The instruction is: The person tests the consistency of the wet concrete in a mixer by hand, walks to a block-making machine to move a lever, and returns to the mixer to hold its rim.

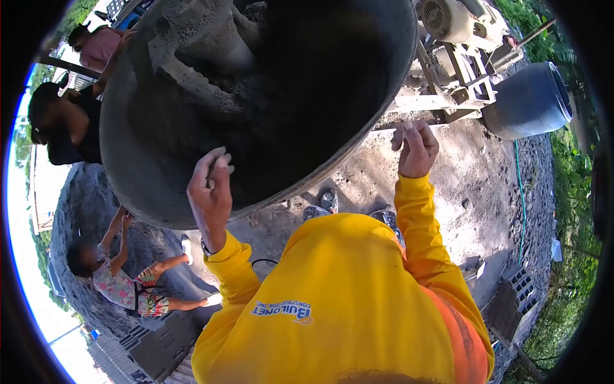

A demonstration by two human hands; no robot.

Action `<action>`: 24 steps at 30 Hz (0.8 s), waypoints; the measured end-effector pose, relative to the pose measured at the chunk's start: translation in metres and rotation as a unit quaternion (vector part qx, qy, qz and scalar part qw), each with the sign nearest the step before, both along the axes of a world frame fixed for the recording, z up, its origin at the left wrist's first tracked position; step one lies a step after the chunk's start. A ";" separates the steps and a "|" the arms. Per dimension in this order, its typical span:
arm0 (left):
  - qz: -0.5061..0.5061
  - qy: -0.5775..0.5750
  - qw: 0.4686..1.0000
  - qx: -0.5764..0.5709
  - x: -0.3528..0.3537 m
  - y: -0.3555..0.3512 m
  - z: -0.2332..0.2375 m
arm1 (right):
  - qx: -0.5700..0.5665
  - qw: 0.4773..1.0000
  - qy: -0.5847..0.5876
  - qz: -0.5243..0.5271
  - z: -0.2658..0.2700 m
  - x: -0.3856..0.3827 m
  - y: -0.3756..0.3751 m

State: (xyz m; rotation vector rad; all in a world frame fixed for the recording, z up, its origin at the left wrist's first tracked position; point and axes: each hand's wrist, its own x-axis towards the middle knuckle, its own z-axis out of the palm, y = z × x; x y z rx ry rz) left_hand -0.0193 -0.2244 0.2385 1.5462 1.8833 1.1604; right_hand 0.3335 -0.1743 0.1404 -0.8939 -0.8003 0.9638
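My left hand (211,192) is raised over the near left rim of a large round mixing pan (128,179). Its fingers are loosely bent with a gap inside them, and nothing shows in the grasp. Just outside the pan's right rim is my right hand (417,150), fingers bent and slightly apart, also without a visible object. Greyish dust coats both hands. Inside the pan, a cement-crusted mixer shaft with paddles (217,51) stands at the upper left. Deep shadow hides much of the pan's bottom.
A motor (444,19) on a metal frame (470,77) adjoins the pan at right, near a blue drum (527,102). Several people are at left, one bending by a gravel pile (83,198). Hollow blocks (519,288) lie lower right; a green hose (520,198) crosses the ground.
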 end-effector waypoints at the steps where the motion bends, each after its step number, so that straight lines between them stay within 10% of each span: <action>1: -0.025 -0.029 0.999 0.013 0.020 0.005 0.002 | -0.055 0.998 -0.010 -0.021 -0.016 0.012 -0.011; 5: -0.072 0.027 0.993 0.090 0.105 0.022 -0.018 | -0.228 0.966 -0.093 -0.078 -0.169 0.100 -0.060; 10: 0.037 0.139 0.975 0.167 0.178 0.042 -0.054 | -0.581 0.788 -0.200 -0.039 -0.376 0.276 -0.239; 17: 0.177 0.241 0.934 0.198 0.196 0.050 -0.059 | -0.692 0.711 -0.057 -0.111 -0.354 0.388 -0.418; 19: 0.200 0.286 0.916 0.197 0.202 0.049 -0.058 | -0.666 0.659 -0.321 0.137 -0.453 0.441 -0.474; 24: 0.230 0.273 0.914 0.192 0.210 0.047 -0.059 | -0.708 0.700 -0.089 0.042 -0.395 0.424 -0.366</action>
